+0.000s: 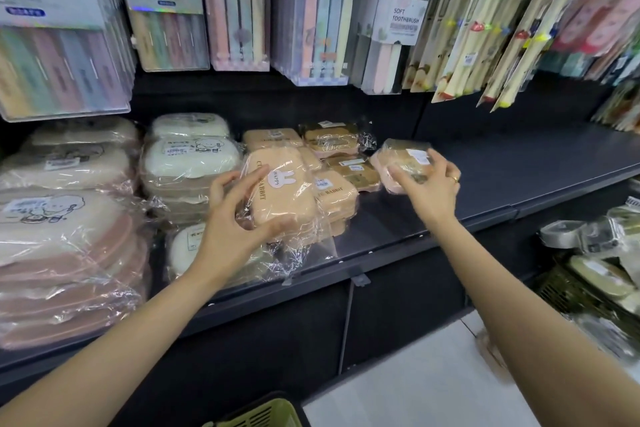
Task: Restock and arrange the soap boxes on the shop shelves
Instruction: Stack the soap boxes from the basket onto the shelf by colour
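Note:
My left hand [232, 218] grips a peach soap box [282, 196] with a rabbit sticker, wrapped in clear plastic, on the front of a stack on the black shelf [485, 191]. My right hand [429, 189] holds a second wrapped soap box [401, 159], pink underneath with a tan lid, just above the shelf to the right of the stack. Behind and between them lie more peach and tan soap boxes [332, 189]. White oval soap boxes [190, 156] stand in a pile further left.
Larger cream and pink wrapped cases [62, 239] fill the shelf's left end. Toothbrush packs [311, 10] hang overhead. The shelf's right part is bare. A green basket [266, 414] sits low in front, and a dark basket of wrapped goods [595, 274] stands at the right.

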